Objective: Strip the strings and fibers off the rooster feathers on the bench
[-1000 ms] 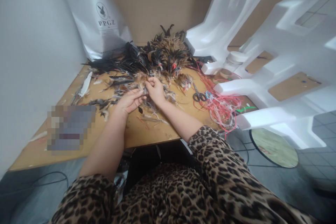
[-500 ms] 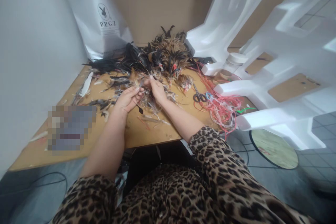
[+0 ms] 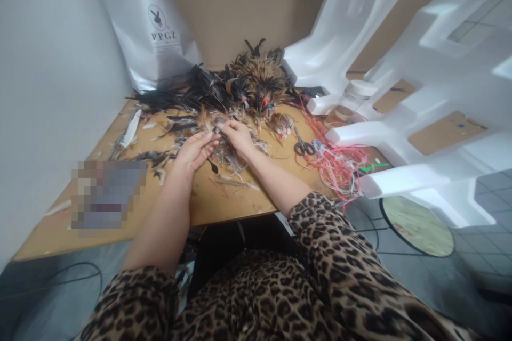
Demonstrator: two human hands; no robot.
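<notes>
Over the middle of the table, my left hand (image 3: pixel 196 149) is pinched on a small feather (image 3: pixel 218 127) with a pale brown and dark vane. My right hand (image 3: pixel 237 137) meets it from the right, thumb and fingertips closed on the same feather. Fine detail between the fingertips is too small to make out. Below and around both hands lie loose feathers (image 3: pixel 175 127), dark and brown. Just behind them rises a large heap of feathers (image 3: pixel 262 72), black and tan, with bound bundles at its front.
Black-handled scissors (image 3: pixel 304 147) lie right of the hands, beside a tangle of red and white plastic ties (image 3: pixel 346 168). White foam packing (image 3: pixel 420 184) stands along the right. A white bag (image 3: pixel 160 58) leans at the back left. A blurred flat object (image 3: pixel 110 194) lies at the front left.
My right hand has come down slightly, its fingertips drawing closer to the left hand's fingertips at the feather. My left hand has hardly moved.
</notes>
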